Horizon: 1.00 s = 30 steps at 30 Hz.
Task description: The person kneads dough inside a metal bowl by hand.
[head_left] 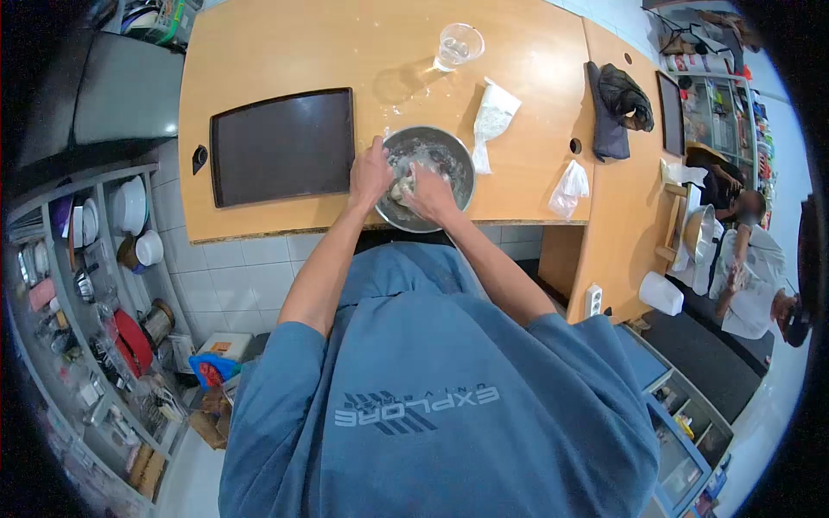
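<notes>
A metal mixing bowl (pixel 464 173) sits at the front edge of the wooden table, its inner wall smeared with white flour. My left hand (pixel 370 175) grips the bowl's left rim. Down inside the bowl, my right hand (pixel 428 195) has its fingers curled on a pale, sticky lump of dough (pixel 401 189); the fingertips are partly hidden in it. To the left lies a dark rectangular baking tray (pixel 283 148). A clear cup of water (pixel 458 47) stands behind the bowl, and a plastic bag of white powder (pixel 495 116) lies to its right.
Another small bag of white powder (pixel 570 190) lies near the table's right front edge. Dark cloth (pixel 615 112) rests farther right. Shelves with kitchenware (pixel 104 259) stand at left. Two people sit at far right near a metal bowl (pixel 698 233) and a white bucket (pixel 661 293).
</notes>
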### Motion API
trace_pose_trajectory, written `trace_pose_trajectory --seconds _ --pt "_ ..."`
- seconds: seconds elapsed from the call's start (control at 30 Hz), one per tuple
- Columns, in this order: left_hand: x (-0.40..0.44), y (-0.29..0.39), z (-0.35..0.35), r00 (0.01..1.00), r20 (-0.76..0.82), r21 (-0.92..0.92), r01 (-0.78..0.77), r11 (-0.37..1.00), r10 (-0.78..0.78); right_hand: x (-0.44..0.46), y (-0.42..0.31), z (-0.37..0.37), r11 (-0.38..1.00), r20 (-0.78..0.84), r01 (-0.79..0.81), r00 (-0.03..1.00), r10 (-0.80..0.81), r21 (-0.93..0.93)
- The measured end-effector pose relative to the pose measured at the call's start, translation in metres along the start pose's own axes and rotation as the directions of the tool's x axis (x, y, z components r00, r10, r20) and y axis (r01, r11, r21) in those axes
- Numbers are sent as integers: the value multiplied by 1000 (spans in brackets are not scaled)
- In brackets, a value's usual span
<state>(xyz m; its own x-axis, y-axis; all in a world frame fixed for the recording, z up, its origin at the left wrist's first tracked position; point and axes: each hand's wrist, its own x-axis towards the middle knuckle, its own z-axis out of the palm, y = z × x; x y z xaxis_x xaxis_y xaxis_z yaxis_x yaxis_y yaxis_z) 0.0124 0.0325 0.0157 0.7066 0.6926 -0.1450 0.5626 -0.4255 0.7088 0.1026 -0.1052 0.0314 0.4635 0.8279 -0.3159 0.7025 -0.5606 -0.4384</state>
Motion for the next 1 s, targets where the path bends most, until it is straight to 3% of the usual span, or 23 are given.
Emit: trace_pose_trajectory --seconds 0.03,0.13,0.23,0.33,0.43,0.53,0.67,0.77,0.87,1.0 --pt "0 0 -1 1000 9 -6 15 1000 -15 0 -2 2 995 99 -63 994 56 73" --pt "1 -3 3 1000 -19 3 5 1000 -5 -4 0 11 994 54 -52 997 46 98" --pt "0 -5 3 999 -31 -16 -35 999 34 -8 2 23 998 -174 57 983 -51 28" --pt "1 -3 2 1000 6 4 -7 1000 7 1 9 18 994 -17 97 995 -96 42" --pt "3 -6 2 1000 18 17 9 1000 -10 14 14 9 973 50 -25 999 14 228" --pt "4 -10 3 1000 -11 -12 24 1000 -24 11 18 10 970 -184 24 983 22 240" --pt "6 -7 2 999 -2 20 41 999 -41 6 13 3 980 -240 0 969 49 198" --pt "8 -2 1 1000 -3 6 15 1000 -15 5 3 20 997 -223 -33 975 16 -74" --pt "6 -3 -1 999 7 18 36 999 -37 0 -14 29 993 -153 -119 981 119 5" --pt "6 -2 1 998 6 -12 62 998 -62 2 -21 34 987 -141 -158 978 152 -34"
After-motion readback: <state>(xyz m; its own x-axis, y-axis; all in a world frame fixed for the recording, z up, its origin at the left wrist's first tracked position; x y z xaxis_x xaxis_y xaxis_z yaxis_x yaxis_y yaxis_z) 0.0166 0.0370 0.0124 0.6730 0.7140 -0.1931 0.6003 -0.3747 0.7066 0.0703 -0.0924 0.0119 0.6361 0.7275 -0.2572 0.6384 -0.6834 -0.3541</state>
